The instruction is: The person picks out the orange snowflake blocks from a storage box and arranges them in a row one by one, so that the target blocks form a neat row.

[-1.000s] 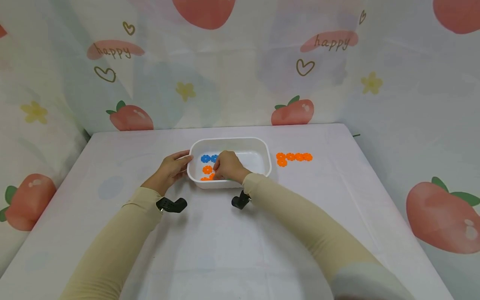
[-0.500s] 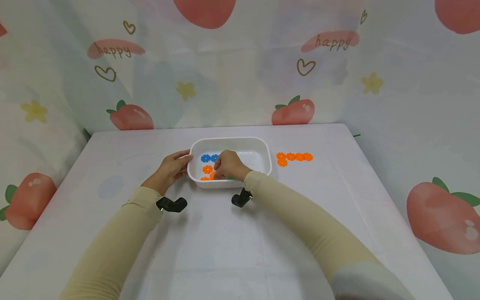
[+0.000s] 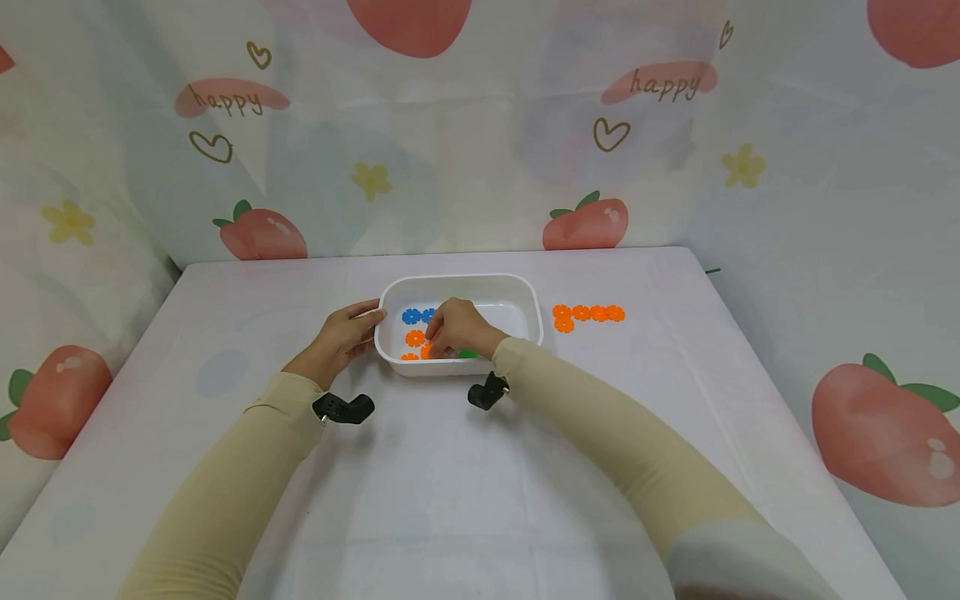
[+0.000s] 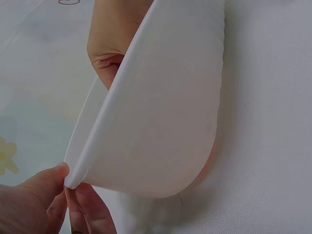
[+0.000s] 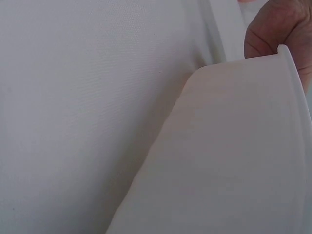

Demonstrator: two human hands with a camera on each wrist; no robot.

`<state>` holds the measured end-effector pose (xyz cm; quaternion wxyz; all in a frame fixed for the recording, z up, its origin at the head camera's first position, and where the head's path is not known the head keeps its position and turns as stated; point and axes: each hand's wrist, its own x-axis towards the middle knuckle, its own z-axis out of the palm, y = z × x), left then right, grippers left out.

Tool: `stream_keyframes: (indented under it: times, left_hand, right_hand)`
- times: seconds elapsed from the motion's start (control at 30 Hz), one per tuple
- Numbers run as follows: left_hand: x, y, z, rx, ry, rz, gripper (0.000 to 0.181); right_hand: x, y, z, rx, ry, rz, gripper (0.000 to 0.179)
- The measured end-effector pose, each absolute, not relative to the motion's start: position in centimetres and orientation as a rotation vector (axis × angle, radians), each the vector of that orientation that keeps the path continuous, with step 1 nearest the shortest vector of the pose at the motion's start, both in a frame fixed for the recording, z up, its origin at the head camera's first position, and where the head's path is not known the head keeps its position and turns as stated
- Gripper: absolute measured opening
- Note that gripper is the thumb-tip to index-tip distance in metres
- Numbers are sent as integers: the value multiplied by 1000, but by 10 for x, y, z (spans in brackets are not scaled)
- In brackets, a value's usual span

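My left hand (image 3: 345, 340) grips the left end of a white plastic tub (image 3: 510, 320). In the left wrist view its thumb (image 4: 52, 178) lies on the rim with fingers beneath. My right hand (image 3: 462, 327) reaches down into the tub with bent fingers, its fingertips right at an orange flower-shaped piece (image 3: 426, 352). I cannot tell whether it pinches that piece. Beside it in the tub lie another orange piece (image 3: 415, 338), two blue flower-shaped pieces (image 3: 411, 317) and a bit of green (image 3: 468, 354), partly covered by the hand. The tub wall hides the right fingertips from both wrist views.
Right of the tub, several orange flower-shaped pieces (image 3: 597, 313) lie on the white-covered table (image 3: 420, 483), most in a row with one in front. A printed cloth (image 3: 480, 150) hangs behind and at both sides. A black strap mount (image 3: 343, 409) sits on each wrist.
My right hand and wrist have lifted slightly and shifted a little to the right, so more of the green shows under the hand. The left hand, tub and orange row stay put.
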<state>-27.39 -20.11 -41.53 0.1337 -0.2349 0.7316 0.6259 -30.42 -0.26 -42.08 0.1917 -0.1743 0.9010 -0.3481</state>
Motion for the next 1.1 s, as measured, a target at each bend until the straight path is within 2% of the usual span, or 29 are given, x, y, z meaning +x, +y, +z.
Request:
stream_keyframes:
  times: [0.37,1.1]
  left_hand:
    - [-274,-201,-417,-697,2112,1819,50]
    - [-274,-202,-417,-693,2104,1819,52]
  right_hand:
    - [-303,5,-425,-463,2465,-1060,19]
    - [-298,23,-424,-196,2249,-1444,24]
